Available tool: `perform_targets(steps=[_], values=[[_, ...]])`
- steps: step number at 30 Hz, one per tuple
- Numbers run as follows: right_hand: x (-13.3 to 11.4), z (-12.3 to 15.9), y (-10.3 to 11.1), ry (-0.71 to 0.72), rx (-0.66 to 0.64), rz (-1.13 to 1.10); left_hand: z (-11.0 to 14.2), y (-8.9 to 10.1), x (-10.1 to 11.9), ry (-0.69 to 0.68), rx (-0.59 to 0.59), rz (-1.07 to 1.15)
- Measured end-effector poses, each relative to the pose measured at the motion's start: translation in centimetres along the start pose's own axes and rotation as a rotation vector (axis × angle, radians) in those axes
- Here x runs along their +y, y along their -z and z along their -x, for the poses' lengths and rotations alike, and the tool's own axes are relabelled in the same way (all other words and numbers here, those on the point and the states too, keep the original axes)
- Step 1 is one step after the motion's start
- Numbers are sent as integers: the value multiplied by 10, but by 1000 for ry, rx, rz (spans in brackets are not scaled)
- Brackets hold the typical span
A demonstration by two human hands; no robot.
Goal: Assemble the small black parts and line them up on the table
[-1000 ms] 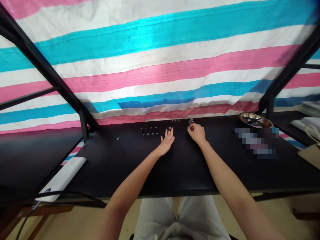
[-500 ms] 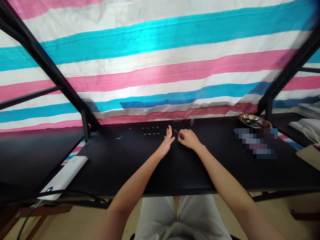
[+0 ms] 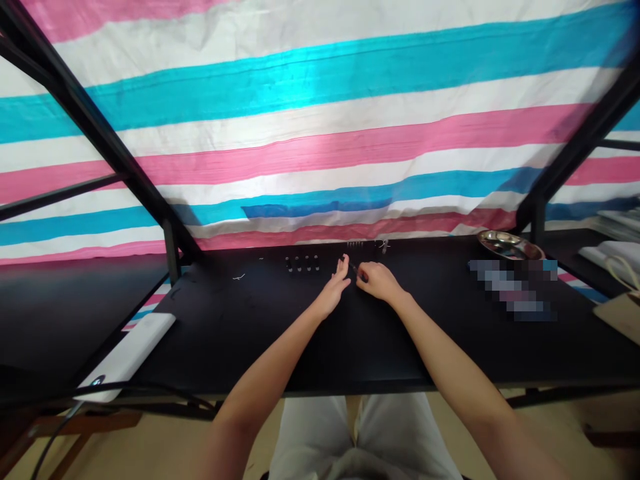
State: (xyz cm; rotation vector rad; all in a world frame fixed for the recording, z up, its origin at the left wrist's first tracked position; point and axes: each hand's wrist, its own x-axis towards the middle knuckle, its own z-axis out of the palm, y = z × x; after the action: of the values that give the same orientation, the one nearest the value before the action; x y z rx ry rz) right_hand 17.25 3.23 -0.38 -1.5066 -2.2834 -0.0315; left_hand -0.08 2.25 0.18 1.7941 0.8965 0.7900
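On the black table, my right hand is closed around a thin dark tool, perhaps a screwdriver, whose narrow end points left at my left hand's fingers. My left hand lies on its side just left of it, fingers bent toward the thumb around something small and dark that I cannot make out against the table. Left of it stand several small black cylindrical pieces with silvery ends, in two short rows. Behind both hands is a row of small metal pieces, possibly screws.
A small clear bag lies at the back edge. To the right are a shiny metal dish and a blurred-out item. A white power strip with a cable sits at the left. White scraps lie back left; striped sheeting hangs behind.
Both hands stay nearly in place. My left fingertips have shifted slightly right and down, and the right hand's hold on the tool has turned a little. The view has tilted very slightly.
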Motion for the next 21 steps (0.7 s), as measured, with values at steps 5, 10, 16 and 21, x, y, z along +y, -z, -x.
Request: perform_targets(steps=[5, 10, 16, 21], values=[[1, -1, 0, -6, -23, 20, 2, 2, -2, -44, 5, -156], [0, 0, 0, -17, -37, -7, 6, 1, 4, -114, -11, -352], [-2, 1, 1, -36, -23, -46, 7, 1, 6, -109, -5, -432], [-1, 2, 0, -30, -21, -90, 6, -1, 4, -118, -27, -420]])
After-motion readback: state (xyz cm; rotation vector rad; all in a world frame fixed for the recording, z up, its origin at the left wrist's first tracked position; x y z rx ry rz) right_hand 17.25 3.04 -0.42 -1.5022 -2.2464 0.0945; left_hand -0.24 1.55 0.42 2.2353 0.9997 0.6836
